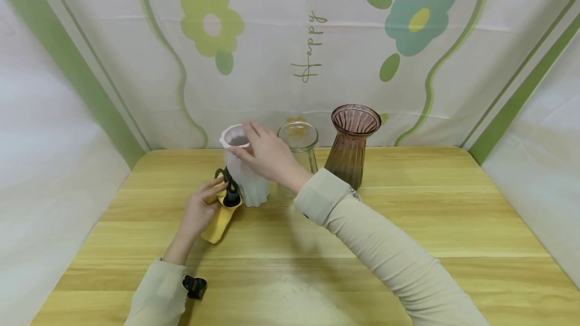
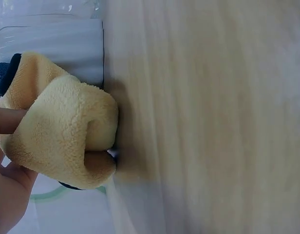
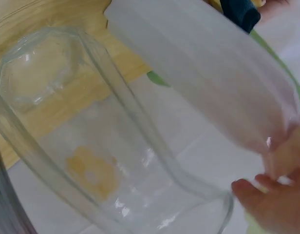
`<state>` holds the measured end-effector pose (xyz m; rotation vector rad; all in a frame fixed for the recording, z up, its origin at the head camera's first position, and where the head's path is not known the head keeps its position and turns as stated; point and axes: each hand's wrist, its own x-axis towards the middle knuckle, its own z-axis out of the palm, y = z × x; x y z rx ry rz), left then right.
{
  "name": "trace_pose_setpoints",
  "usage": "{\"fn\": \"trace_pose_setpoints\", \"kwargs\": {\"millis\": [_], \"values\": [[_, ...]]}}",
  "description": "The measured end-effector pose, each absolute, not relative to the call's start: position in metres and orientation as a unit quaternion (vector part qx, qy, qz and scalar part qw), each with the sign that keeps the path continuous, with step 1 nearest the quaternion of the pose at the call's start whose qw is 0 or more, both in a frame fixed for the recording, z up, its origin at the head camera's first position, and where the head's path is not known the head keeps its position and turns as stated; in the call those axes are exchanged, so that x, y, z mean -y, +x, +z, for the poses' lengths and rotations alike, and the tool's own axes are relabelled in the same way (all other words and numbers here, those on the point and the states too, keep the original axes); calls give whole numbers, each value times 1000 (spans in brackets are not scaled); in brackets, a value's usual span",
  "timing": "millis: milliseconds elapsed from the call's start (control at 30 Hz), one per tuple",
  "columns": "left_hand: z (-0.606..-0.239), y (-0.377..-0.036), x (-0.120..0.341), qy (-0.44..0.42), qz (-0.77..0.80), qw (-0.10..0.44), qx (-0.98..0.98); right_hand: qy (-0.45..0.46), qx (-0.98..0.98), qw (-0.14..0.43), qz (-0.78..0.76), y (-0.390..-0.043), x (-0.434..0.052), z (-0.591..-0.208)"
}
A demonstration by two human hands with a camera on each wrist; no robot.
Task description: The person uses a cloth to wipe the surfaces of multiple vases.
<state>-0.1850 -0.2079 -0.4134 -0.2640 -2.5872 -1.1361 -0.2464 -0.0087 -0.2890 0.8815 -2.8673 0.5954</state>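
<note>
A white fluted vase (image 1: pixel 246 182) with a wavy pinkish rim stands toward the back left of the table. My right hand (image 1: pixel 273 157) grips it at the rim, thumb on the near side and fingers over the far side. Just left of the vase, my left hand (image 1: pixel 198 210) holds a folded yellow cloth (image 1: pixel 220 226) with dark trim and a dark loop. Seen from the left wrist, the plush cloth (image 2: pixel 57 131) bunches over the fingers, its lower edge close to the tabletop. In the right wrist view, fingertips and thumb meet the mouth of the white vase (image 3: pixel 203 68).
A clear glass vase (image 1: pixel 309 159) stands right of the white one, partly behind my right wrist. Farther right is a ribbed purple-brown glass vase (image 1: pixel 348 157), its base partly hidden by the sleeve. A printed curtain (image 1: pixel 281 24) hangs behind the wooden table (image 1: pixel 281 286).
</note>
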Motion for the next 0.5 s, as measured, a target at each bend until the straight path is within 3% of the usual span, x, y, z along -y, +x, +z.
{"fn": "trace_pose_setpoints", "kwargs": {"millis": [200, 500], "values": [[-406, -184, 207, -56, -459, 151, 874, 319, 932, -10, 171, -256, 1, -285], [-383, -187, 197, -47, -492, 269, 826, 312, 936, -4, 165, -254, 4, -283]]}}
